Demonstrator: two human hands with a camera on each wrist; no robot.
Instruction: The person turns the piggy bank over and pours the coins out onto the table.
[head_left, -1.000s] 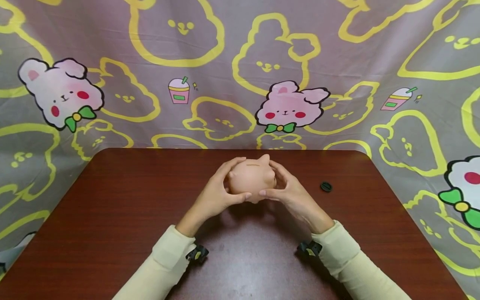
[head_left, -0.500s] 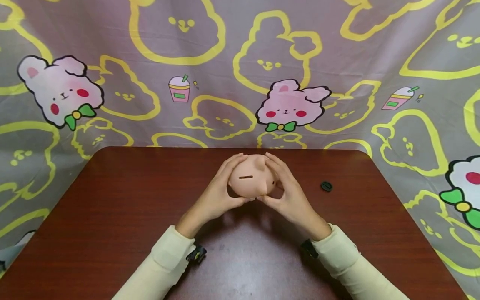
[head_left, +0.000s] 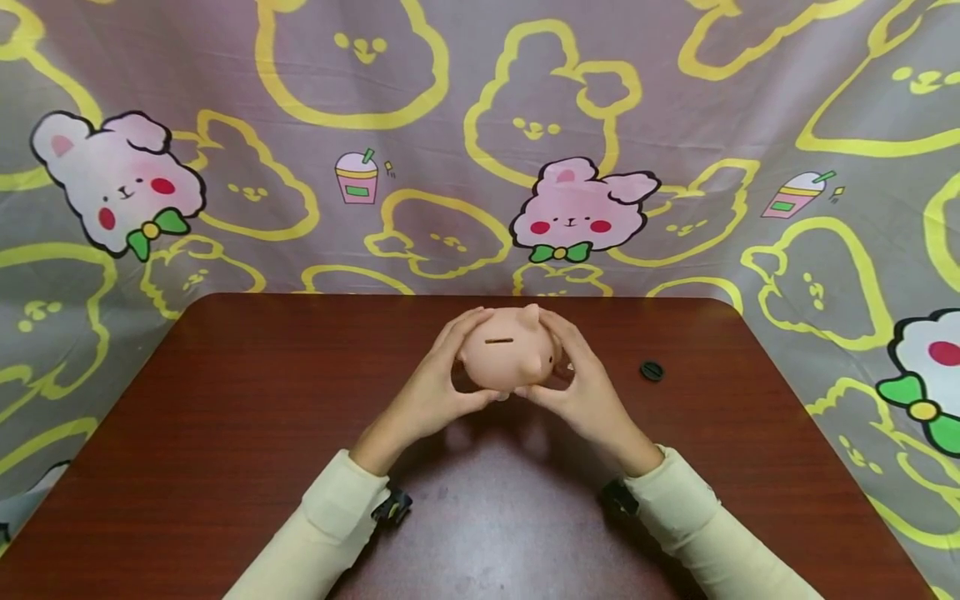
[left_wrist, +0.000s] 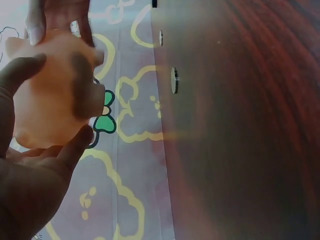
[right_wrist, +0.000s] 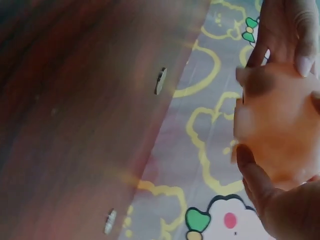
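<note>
A pale pink piggy bank is held up off the table between both hands, its coin slot turned up and toward the head camera and its snout to the right. My left hand grips its tail end, thumb underneath at the near side. The head end is gripped by my right hand, thumb also at the near side. Below the bank, the left wrist view has a coin-like disc and a smaller one. Two such discs, one coin and another coin, appear in the right wrist view.
A round black slotted plug lies on the dark red-brown table, right of my right hand. A patterned curtain hangs behind the table and along both sides.
The piggy bank has been tipped in both hands: its slot rolled toward the head camera, then partly back. Both hands keep their grip. The black plug stays put.
</note>
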